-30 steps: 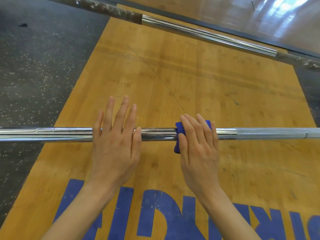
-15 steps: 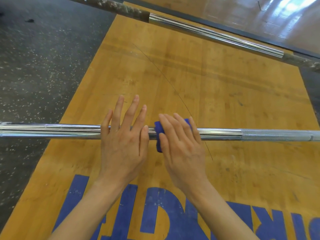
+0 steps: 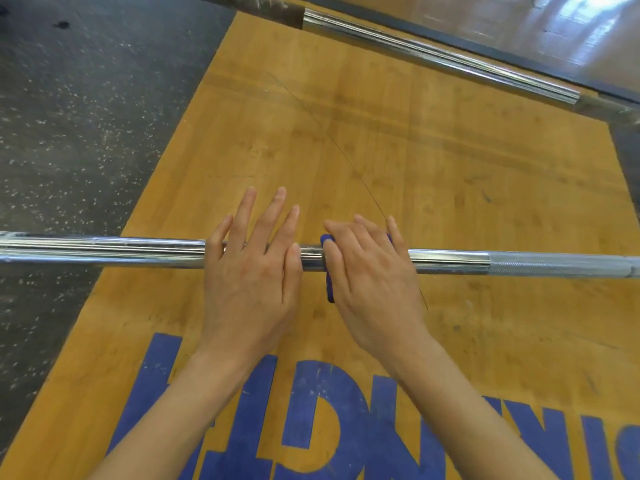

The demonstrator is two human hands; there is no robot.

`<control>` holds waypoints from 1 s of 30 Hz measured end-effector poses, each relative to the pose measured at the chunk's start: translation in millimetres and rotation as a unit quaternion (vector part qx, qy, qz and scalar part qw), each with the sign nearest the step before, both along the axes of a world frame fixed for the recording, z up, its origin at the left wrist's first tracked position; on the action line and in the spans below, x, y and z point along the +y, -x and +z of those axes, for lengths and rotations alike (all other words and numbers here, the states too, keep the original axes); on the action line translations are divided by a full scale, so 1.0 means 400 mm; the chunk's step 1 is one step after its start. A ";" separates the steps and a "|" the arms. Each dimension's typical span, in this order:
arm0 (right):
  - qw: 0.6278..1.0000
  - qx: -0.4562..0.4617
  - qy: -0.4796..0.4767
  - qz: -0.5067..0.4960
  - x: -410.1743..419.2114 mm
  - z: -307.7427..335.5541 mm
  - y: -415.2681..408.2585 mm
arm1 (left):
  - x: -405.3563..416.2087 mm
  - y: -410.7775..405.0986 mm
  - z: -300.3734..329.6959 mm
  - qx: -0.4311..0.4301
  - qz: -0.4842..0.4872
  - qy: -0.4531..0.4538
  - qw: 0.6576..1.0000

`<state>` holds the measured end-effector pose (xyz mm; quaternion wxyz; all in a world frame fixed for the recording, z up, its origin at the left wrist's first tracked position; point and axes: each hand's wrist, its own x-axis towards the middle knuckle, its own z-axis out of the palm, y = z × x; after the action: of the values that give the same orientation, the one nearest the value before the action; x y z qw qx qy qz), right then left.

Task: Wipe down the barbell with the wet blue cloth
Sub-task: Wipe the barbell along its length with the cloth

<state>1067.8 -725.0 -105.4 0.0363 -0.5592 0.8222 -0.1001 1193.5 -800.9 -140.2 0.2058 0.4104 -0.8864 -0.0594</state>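
Observation:
A chrome barbell [image 3: 104,251] lies across the wooden platform from left to right, with a knurled section [image 3: 554,266] at the right. The blue cloth [image 3: 330,289] is draped over the bar near its middle, and one edge hangs below it. My right hand [image 3: 374,282] presses flat on the cloth with straight fingers reaching over the bar, hiding most of the cloth. My left hand [image 3: 249,282] rests flat on the bare bar just left of the cloth, fingers spread and straight. A short stretch of bar shows between the two hands.
A second barbell [image 3: 433,53] lies diagonally at the far edge of the platform. The wooden platform [image 3: 450,174] carries large blue letters near me. Dark speckled rubber flooring [image 3: 86,116] lies to the left, and glossy floor at the top right.
My right hand has slid the cloth leftward along the bar, closing most of the gap to my left hand. My left hand has stayed flat on the bar.

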 end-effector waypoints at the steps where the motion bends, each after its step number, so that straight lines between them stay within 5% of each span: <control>1: 0.999 -0.012 -0.048 -0.012 -0.034 0.021 0.008 | 0.002 -0.001 0.000 0.000 -0.002 -0.001 1.000; 9: 0.996 -0.073 -0.039 -0.019 0.027 0.031 0.000 | 0.030 -0.013 0.001 0.018 0.002 0.000 1.000; 12: 0.997 -0.026 -0.077 0.000 -0.009 0.032 -0.001 | 0.042 -0.018 0.002 0.022 0.001 -0.003 1.000; 16: 1.000 -0.014 0.027 -0.003 0.098 0.005 -0.054 | 0.061 -0.033 0.002 0.032 0.000 -0.012 0.999; 21: 0.985 -0.083 -0.148 -0.023 -0.006 0.053 -0.021 | 0.085 -0.044 0.004 0.038 -0.006 -0.023 0.999; 24: 0.991 -0.067 -0.106 0.047 0.053 0.061 -0.035 | 0.101 -0.059 0.007 0.031 -0.007 -0.029 0.999; 26: 0.999 -0.033 -0.023 0.019 0.113 0.039 -0.020 | 0.109 -0.064 0.009 0.031 -0.008 -0.035 0.999; 30: 0.999 0.025 -0.024 0.001 0.096 0.008 -0.040 | 0.132 -0.074 0.009 0.018 -0.008 -0.036 0.999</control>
<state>1083.8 -686.5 -102.2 0.0293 -0.5610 0.8246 -0.0665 1223.0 -748.2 -136.8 0.2066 0.4092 -0.8831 -0.1001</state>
